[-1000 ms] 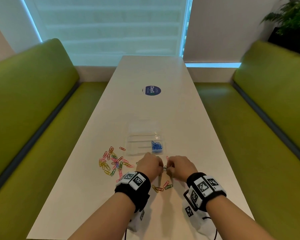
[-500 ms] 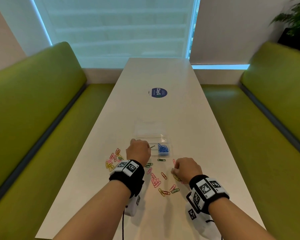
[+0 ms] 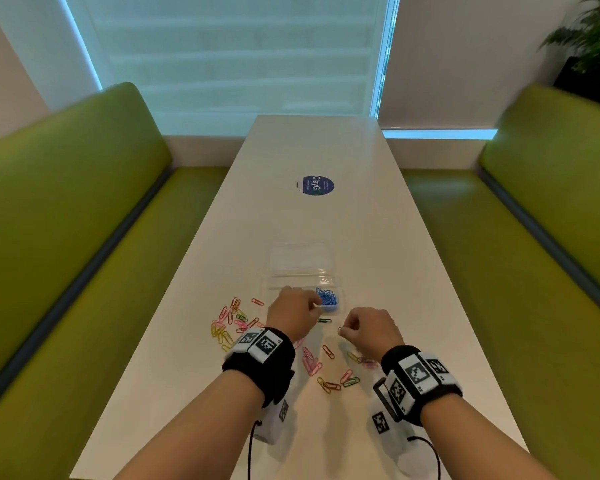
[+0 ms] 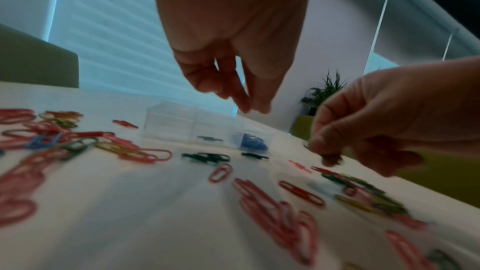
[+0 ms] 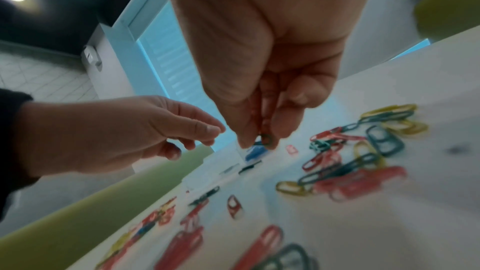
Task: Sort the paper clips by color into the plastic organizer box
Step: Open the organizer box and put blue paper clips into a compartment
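The clear plastic organizer box lies on the white table with its lid open toward the far side. Blue clips fill its right compartment, and one green clip lies in the middle one. My left hand hovers over the box's near edge, fingers hanging loosely and holding nothing. My right hand is just right of it, a little above the table, pinching a green clip between thumb and fingers. Loose pink, yellow, red and green clips lie left of the box.
More loose clips lie between my wrists, and some sit under my right hand. A single green clip rests just in front of the box. A round blue sticker is farther up the table. Green benches flank both sides.
My left hand left the right one and carried a green clip forward to the box; it now hangs empty over it. My right hand rose slightly, still pinching a clip.
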Demonstrator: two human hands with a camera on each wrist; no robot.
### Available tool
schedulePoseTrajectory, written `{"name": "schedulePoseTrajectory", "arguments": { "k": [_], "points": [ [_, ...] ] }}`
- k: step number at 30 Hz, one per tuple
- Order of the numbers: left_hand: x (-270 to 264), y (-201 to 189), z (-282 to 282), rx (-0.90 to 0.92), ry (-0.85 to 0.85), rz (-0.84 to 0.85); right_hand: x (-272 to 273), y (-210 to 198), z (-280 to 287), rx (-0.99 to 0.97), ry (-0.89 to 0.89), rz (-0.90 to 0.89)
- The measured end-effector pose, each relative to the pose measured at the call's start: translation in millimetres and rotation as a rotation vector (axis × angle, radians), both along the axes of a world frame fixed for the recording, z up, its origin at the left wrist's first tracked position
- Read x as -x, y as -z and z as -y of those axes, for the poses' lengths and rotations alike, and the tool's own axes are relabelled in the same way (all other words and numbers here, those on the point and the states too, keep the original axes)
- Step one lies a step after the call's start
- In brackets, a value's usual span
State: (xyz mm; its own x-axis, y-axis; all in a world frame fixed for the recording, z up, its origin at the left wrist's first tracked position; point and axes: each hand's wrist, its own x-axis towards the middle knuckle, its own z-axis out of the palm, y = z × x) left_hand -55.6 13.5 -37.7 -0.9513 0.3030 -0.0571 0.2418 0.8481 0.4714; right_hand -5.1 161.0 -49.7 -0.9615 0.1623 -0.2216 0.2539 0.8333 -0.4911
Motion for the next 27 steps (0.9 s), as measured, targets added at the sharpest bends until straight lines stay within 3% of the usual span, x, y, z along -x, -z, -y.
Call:
{"name": "schedulePoseTrajectory", "arguments": {
  "k": [5, 11, 20, 27],
  "points": [
    [-8.0, 9.6, -7.6, -0.046, 0.114, 0.131, 0.1, -8.3, -3.3, 0.258, 0.015, -0.039],
    [-10.8, 11.5, -8.3, -0.051, 0.135, 0.069, -0.3, -9.5, -4.9, 0.282, 0.002, -0.084],
    [10.5, 1.4, 16.2, 0.082, -0.098, -0.08, 6.3, 0.7, 1.0, 0.004, -0.012, 0.001],
    [15.5, 1.4, 17.2, 0.2, -0.112, -0.095, 16.0, 2.5, 18.3, -0.076, -0.075, 0.032]
  ]
}}
